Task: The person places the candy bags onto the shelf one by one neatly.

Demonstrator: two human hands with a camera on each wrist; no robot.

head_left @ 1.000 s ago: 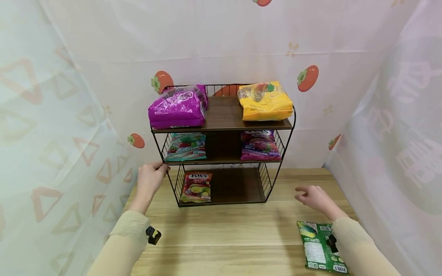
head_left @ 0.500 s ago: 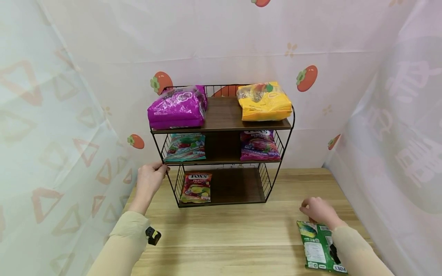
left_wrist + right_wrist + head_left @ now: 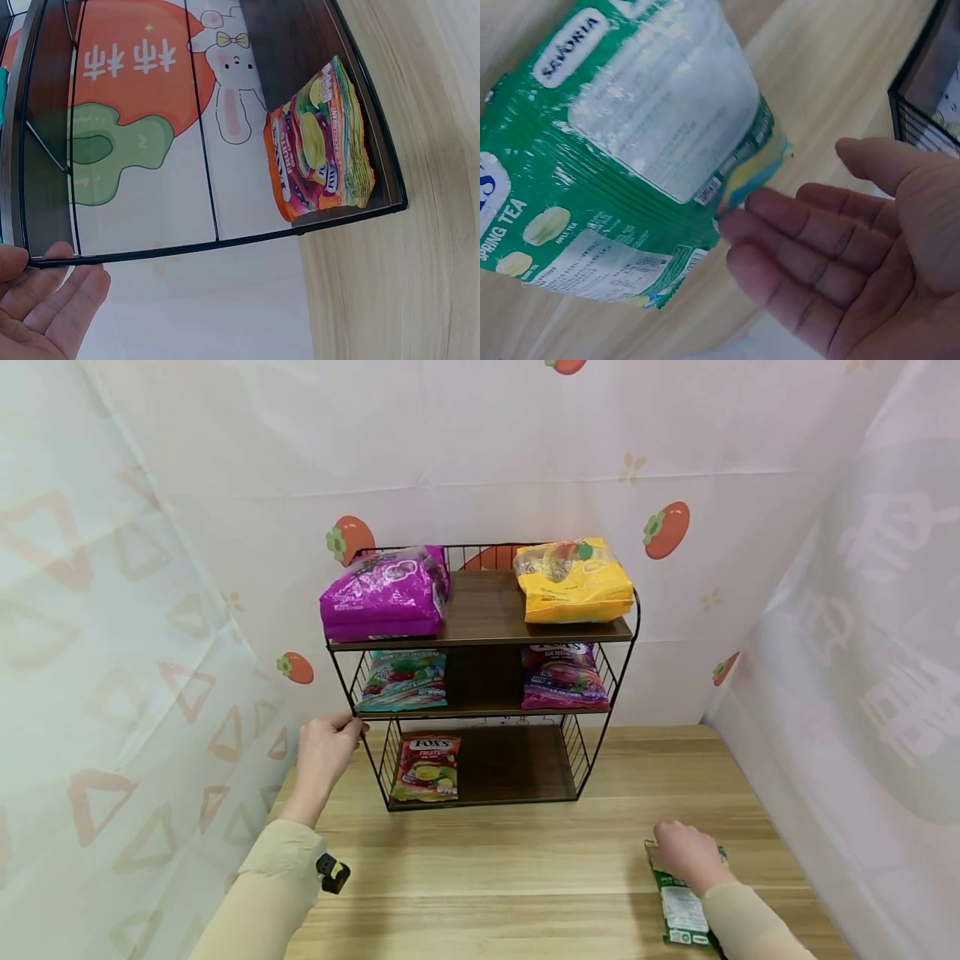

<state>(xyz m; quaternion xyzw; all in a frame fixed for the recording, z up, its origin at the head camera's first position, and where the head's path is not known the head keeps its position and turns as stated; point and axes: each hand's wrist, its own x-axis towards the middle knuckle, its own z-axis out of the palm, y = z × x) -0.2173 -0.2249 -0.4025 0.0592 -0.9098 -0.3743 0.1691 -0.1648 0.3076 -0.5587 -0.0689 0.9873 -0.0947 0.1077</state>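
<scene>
At the middle level of the black wire shelf rack point(image 3: 483, 610), my left hand point(image 3: 326, 756) pinches the left front post. In the left wrist view, the thumb and fingers of that left hand point(image 3: 56, 307) curl around the thin black rod. A green candy bag point(image 3: 684, 910) lies label side up on the table at the right. My right hand point(image 3: 686, 853) is over its far end and hides part of it. In the right wrist view, the right hand's fingers point(image 3: 791, 300) are extended and slightly bent, at the green bag's edge, without a grip on it.
A purple bag point(image 3: 386, 597) and a yellow bag point(image 3: 576, 585) occupy the top shelf. On the middle shelf are a teal bag point(image 3: 405, 681) and a dark purple berries bag point(image 3: 564, 681). A red fruits bag point(image 3: 427, 768) leans at the bottom left. Patterned cloth walls surround the table.
My right hand has moved down and nearer from beside the rack to over the green bag. The left hand stays on the rack post, and the bags have not moved.
</scene>
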